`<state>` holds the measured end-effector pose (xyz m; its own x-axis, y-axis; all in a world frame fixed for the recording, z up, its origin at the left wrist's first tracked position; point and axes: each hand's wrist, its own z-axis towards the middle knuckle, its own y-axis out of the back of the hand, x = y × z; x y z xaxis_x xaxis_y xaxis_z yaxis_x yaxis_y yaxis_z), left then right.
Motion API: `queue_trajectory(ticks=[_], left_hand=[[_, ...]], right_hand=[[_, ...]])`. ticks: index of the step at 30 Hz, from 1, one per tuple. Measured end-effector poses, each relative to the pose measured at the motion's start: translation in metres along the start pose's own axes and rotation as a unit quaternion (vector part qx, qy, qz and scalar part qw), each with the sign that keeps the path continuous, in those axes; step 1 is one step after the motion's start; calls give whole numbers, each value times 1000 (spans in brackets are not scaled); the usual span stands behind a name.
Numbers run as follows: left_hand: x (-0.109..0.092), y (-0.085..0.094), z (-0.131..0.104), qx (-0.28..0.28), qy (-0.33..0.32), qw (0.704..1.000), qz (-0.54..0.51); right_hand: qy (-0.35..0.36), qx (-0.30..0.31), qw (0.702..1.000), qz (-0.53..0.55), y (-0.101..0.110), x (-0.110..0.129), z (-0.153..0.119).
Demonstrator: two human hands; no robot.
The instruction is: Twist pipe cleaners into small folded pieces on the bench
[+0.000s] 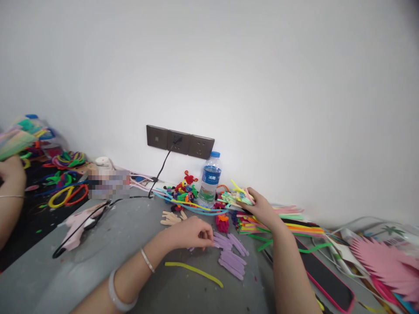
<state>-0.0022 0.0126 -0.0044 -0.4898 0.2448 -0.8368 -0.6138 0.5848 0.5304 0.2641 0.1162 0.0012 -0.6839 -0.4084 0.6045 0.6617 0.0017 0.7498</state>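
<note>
My right hand point(260, 208) is closed round a bundle of pastel pipe cleaners point(234, 198), above a pile of long coloured pipe cleaners point(252, 224) by the wall. My left hand point(193, 233) is low over the grey table, fingers curled in a pinch; what they hold, if anything, is hidden. Just right of its fingertips lie short folded purple pipe cleaner pieces point(232, 261). Behind it rest several beige pieces point(172, 217). A single yellow-green pipe cleaner point(194, 271) lies in front.
A water bottle point(209, 181) stands against the wall beside colourful pipe cleaner figures point(186, 189). A pink glue gun point(77, 224) lies left with its black cord. At right are a pink-edged phone point(327, 274) and pink zigzag-edged pieces point(382, 266). Another person's arm point(11, 192) shows far left.
</note>
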Motion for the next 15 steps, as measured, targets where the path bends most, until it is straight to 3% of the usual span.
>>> queue_trajectory(ticks=[7, 15], left_hand=[[2, -1, 2, 4, 3, 999, 31], [8, 3, 3, -44, -3, 993, 106]], right_hand=[[-6, 5, 1000, 21, 1, 2, -1], [-14, 7, 999, 42, 5, 7, -3]])
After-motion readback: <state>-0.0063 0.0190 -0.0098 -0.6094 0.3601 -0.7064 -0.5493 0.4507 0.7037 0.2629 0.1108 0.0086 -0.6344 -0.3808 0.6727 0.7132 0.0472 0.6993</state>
